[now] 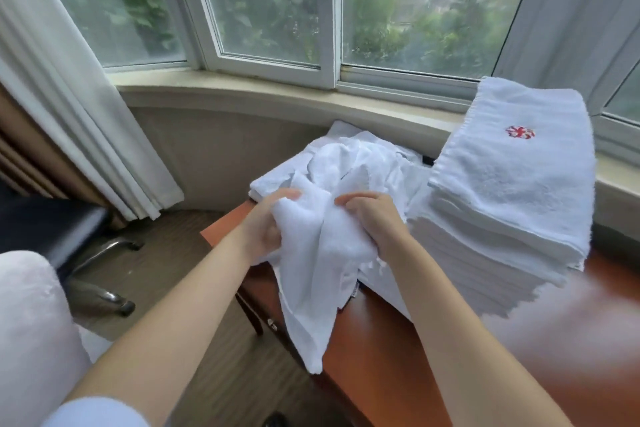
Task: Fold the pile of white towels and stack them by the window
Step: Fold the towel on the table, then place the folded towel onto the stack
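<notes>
Bunched between the left hand [266, 222] and right hand [370, 215], an unfolded towel [318, 274] is gripped above the counter [381, 357] edge; its hanging tail could be snagged, or the leaning folded stack [512, 191] beside the window [277, 10] knocked over.

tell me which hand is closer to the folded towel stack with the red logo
Right. The right hand grips the crumpled towel just beside the folded stack, at its left edge. The left hand grips the same towel on its far side, farther from the stack.
</notes>
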The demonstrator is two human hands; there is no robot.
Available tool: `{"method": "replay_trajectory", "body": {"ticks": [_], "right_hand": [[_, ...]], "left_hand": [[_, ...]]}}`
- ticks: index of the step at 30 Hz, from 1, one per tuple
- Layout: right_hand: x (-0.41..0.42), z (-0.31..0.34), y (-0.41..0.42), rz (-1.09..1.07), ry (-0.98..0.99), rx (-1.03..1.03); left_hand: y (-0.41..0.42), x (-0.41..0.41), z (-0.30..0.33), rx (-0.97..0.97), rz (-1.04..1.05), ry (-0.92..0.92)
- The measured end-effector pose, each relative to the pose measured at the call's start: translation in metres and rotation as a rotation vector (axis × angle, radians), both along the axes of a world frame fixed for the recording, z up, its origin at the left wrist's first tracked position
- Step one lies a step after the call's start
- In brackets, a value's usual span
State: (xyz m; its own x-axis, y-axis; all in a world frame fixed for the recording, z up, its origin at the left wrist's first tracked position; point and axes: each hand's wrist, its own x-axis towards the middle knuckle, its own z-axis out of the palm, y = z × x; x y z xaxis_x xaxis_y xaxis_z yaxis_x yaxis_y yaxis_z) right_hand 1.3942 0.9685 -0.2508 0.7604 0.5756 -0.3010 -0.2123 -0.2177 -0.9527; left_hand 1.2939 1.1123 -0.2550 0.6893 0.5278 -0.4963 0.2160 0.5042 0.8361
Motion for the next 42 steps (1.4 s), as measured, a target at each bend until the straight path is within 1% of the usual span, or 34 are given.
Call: {"method": "replay_trajectory", "body": {"ticks": [2, 4, 6, 9, 10, 11, 12, 14, 15, 16, 17, 18, 19, 21, 22, 23, 27, 29, 32, 33, 35, 39, 42], "right_hand": [[0.007, 0.004, 0.015, -0.017, 0.021, -0.155], [0.011, 0.003, 0.026, -0.016, 0.029, -0.312], [0.009, -0.001, 0.036, -0.048, 0.068, -0.370], [0.006, -0.010, 0.045, -0.134, 0.113, -0.449], [0.007, -0.013, 0.046, -0.173, 0.133, -0.472], [0.007, -0.016, 0.046, -0.219, 0.158, -0.477], [0.009, -0.018, 0.046, -0.257, 0.178, -0.466], [0.016, -0.022, 0.048, -0.357, 0.160, -0.417], [0.020, -0.024, 0.050, -0.394, 0.135, -0.407], [0.024, -0.026, 0.051, -0.417, 0.112, -0.410], [0.028, -0.028, 0.052, -0.431, 0.099, -0.409], [0.032, -0.029, 0.052, -0.439, 0.096, -0.399], [0.034, -0.032, 0.053, -0.443, 0.101, -0.395], [0.038, -0.035, 0.056, -0.473, 0.125, -0.383], [0.039, -0.037, 0.058, -0.493, 0.133, -0.374], [0.041, -0.039, 0.061, -0.509, 0.135, -0.377], [0.047, -0.047, 0.075, -0.565, 0.152, -0.384], [0.047, -0.052, 0.083, -0.619, 0.171, -0.399], [0.047, -0.055, 0.093, -0.681, 0.176, -0.452], [0.048, -0.053, 0.095, -0.690, 0.180, -0.454], [0.053, -0.044, 0.100, -0.703, 0.176, -0.430], [0.065, -0.013, 0.106, -0.717, 0.076, -0.380], [0.065, 0.003, 0.112, -0.784, 0.039, -0.293]], "left_hand": [[0.026, 0.015, -0.008, -0.015, -0.239, -0.010], [0.047, 0.034, -0.012, -0.001, -0.387, 0.030], [0.060, 0.053, -0.022, -0.051, -0.501, 0.016], [0.065, 0.075, -0.024, -0.085, -0.600, -0.013], [0.068, 0.081, -0.024, -0.030, -0.591, -0.004], [0.068, 0.085, -0.020, 0.070, -0.544, 0.015], [0.077, 0.092, -0.025, 0.190, -0.443, 0.040], [0.098, 0.109, -0.039, 0.457, -0.211, 0.124], [0.111, 0.116, -0.045, 0.580, -0.149, 0.175], [0.120, 0.121, -0.050, 0.695, -0.164, 0.227], [0.126, 0.124, -0.053, 0.767, -0.236, 0.295], [0.130, 0.128, -0.057, 0.774, -0.336, 0.360], [0.134, 0.131, -0.061, 0.693, -0.415, 0.402], [0.136, 0.136, -0.067, 0.409, -0.552, 0.420], [0.139, 0.140, -0.072, 0.311, -0.597, 0.420], [0.141, 0.143, -0.076, 0.266, -0.636, 0.415], [0.142, 0.161, -0.092, 0.149, -0.704, 0.387], [0.133, 0.166, -0.100, 0.173, -0.746, 0.406], [0.139, 0.174, -0.108, 0.265, -0.770, 0.373], [0.146, 0.177, -0.105, 0.260, -0.779, 0.347], [0.163, 0.187, -0.092, 0.172, -0.765, 0.243], [0.200, 0.207, -0.044, -0.036, -0.746, -0.042], [0.225, 0.218, -0.002, -0.133, -0.763, -0.260]]}}
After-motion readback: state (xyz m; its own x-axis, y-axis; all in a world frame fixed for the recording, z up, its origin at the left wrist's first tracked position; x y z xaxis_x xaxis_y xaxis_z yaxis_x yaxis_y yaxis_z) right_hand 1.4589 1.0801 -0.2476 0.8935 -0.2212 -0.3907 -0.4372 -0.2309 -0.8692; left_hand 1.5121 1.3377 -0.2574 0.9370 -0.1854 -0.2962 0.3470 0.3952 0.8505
